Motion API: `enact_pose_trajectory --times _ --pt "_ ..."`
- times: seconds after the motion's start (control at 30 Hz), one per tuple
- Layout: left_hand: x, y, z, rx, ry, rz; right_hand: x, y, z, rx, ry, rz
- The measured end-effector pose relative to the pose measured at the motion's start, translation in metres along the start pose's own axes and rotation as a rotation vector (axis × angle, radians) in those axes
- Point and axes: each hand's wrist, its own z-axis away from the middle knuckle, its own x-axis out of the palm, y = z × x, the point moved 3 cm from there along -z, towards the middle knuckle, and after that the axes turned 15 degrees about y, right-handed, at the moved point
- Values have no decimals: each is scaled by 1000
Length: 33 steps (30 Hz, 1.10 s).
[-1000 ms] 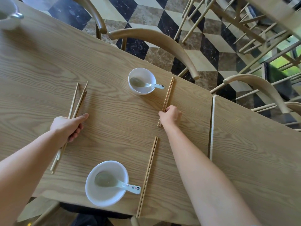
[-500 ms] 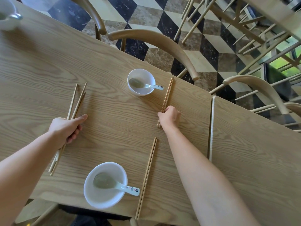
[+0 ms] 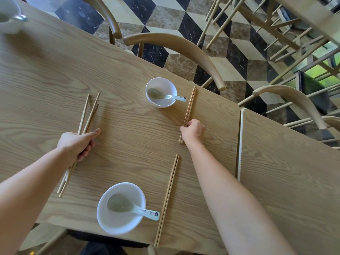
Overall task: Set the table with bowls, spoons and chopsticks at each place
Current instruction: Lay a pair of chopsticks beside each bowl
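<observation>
Grips the far pair of chopsticks (image 3: 189, 105) at its near end with the right hand (image 3: 193, 130) — fingers (image 3: 184, 128) curled tight round both sticks, knuckles up. Already flat on the tabletop (image 3: 128, 70), just right of the far bowl (image 3: 163, 83) and not touching it. Long axis straight away from the fingers toward the far edge, leaning a shade right, tips beyond the handle of the far spoon (image 3: 169, 97) resting in that bowl.

Clasps a loose bundle of spare chopsticks (image 3: 88, 115) in the left hand (image 3: 76, 144), forefinger stretched along the wood, the rest wrapped round the sticks. Fanned apart at the far ends, poking out past the wrist at the near ends; three at least, exact count hard to tell.

Closer in: the near bowl (image 3: 119, 223) with the near spoon (image 3: 138, 210) inside, handle over the right rim, and the near pair of chopsticks (image 3: 168, 196) just right of it, roughly in line with the far pair and well apart from both hands.

Probably only the letting go left at this end. Best to open the right fingers and lift straight off — any sideways drag likely to skew the pair. For the next place, left hand better set: spares in it, and another bowl (image 3: 9, 24), blurred, at the far-left corner.
</observation>
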Motion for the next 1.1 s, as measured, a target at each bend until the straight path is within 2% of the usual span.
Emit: enact_pose_trajectory --times 1.1 --pt "1 -1 -2 8 30 2 -5 6 3 28 56 -9"
